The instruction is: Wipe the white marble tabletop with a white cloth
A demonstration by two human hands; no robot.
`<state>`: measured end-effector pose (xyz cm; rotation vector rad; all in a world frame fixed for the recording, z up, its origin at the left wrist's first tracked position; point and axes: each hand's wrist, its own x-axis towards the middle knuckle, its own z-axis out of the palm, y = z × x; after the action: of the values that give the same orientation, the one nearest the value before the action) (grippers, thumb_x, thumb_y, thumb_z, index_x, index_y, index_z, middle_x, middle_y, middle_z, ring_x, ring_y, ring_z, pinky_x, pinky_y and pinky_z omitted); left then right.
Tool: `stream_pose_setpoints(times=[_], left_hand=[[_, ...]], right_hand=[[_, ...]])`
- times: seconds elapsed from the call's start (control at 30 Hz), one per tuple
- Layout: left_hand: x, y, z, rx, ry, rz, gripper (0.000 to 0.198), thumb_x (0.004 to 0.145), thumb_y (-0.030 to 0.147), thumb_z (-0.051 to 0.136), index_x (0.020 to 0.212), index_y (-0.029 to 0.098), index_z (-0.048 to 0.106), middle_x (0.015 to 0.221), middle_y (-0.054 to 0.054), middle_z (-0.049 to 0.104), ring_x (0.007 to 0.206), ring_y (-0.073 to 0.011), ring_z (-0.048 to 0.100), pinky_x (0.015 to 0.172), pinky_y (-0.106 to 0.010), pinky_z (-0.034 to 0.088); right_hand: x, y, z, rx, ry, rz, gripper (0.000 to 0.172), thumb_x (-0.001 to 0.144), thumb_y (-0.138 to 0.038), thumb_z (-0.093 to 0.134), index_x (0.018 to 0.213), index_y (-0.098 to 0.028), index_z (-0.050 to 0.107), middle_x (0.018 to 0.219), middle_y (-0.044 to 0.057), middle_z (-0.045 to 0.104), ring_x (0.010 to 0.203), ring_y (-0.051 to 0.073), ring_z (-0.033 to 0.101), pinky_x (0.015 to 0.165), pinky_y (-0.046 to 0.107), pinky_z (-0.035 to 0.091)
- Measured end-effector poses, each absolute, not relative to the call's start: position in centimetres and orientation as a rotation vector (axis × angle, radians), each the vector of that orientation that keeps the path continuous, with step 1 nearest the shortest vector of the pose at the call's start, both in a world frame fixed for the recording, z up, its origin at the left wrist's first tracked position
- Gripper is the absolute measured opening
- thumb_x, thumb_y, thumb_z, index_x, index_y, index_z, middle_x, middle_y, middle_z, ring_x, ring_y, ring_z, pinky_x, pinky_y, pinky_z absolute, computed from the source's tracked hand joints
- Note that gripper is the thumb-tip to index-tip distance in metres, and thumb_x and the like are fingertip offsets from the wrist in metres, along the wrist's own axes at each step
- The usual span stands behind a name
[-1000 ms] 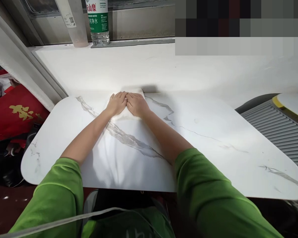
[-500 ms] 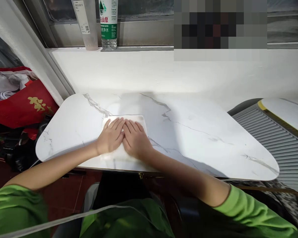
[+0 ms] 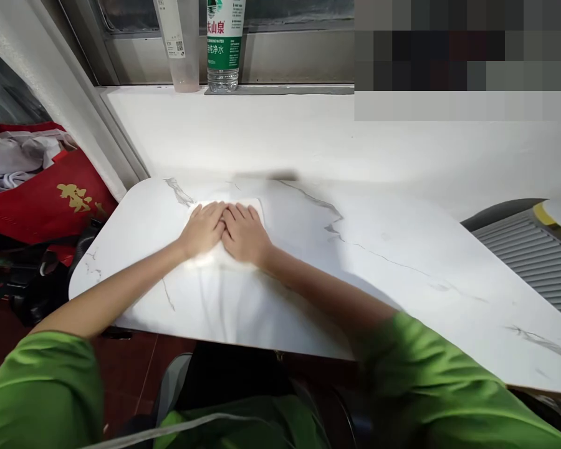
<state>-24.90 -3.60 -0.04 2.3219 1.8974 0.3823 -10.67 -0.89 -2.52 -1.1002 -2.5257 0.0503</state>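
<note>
A folded white cloth (image 3: 255,207) lies flat on the white marble table (image 3: 336,274), toward its far left part. My left hand (image 3: 203,229) and my right hand (image 3: 243,232) press down on the cloth side by side, palms flat and fingers stretched forward, the index fingers touching. The hands cover most of the cloth; only its far edge and right corner show. Both arms wear green sleeves pushed up above the elbows.
A wide white sill (image 3: 308,134) runs behind the table. On it by the window stand a green-labelled water bottle (image 3: 224,47) and a clear plastic cup (image 3: 180,47). A red bag (image 3: 51,199) and dark items lie on the floor at left. A grey slatted surface (image 3: 533,249) is at right.
My hands slid the cloth from the table's far edge toward me, then pushed it away again to the far left part. The camera view shifted with the motion.
</note>
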Motion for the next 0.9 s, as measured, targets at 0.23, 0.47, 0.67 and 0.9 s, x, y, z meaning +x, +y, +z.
stream_pose_setpoints(times=[0.23,0.47,0.67,0.9], left_hand=[[-28.8,7.3,-0.3,2.35,1.887,0.51,0.05,0.093,0.02,0.03,0.137,0.018,0.054,0.144,-0.008,0.058,0.135,-0.0203,0.05,0.117,-0.036,0.033],[-29.2,8.6,-0.6,2.351,1.874,0.475,0.05,0.096,0.021,0.029,0.141,0.018,0.049,0.149,-0.007,0.054,0.139,-0.0205,0.046,0.118,-0.036,0.031],[-28.7,3.9,-0.2,2.335,1.855,0.367,0.052,0.097,0.023,0.03,0.148,0.019,0.042,0.158,-0.007,0.043,0.147,-0.0223,0.035,0.123,-0.044,0.022],[-29.2,-7.2,0.0,2.34,1.794,0.283,0.056,0.098,0.03,0.027,0.152,0.017,0.035,0.162,-0.009,0.035,0.151,-0.0236,0.028,0.125,-0.05,0.016]], right_hand=[[-15.1,8.5,-2.1,-1.156,-2.387,0.131,0.044,0.092,-0.019,0.035,0.129,-0.01,0.058,0.136,0.018,0.061,0.127,0.034,0.049,0.112,0.049,0.029],[-15.4,9.3,-2.4,-1.196,-2.405,0.069,0.046,0.095,-0.02,0.032,0.132,-0.008,0.056,0.14,0.018,0.058,0.129,0.032,0.047,0.113,0.045,0.027],[-14.6,4.3,-1.7,-1.253,-2.46,0.058,0.05,0.096,-0.021,0.033,0.138,-0.002,0.052,0.146,0.02,0.052,0.135,0.034,0.042,0.116,0.047,0.024],[-13.9,-6.5,-1.3,-1.205,-2.562,0.062,0.056,0.097,-0.027,0.035,0.143,0.005,0.045,0.152,0.027,0.043,0.14,0.041,0.036,0.117,0.055,0.02]])
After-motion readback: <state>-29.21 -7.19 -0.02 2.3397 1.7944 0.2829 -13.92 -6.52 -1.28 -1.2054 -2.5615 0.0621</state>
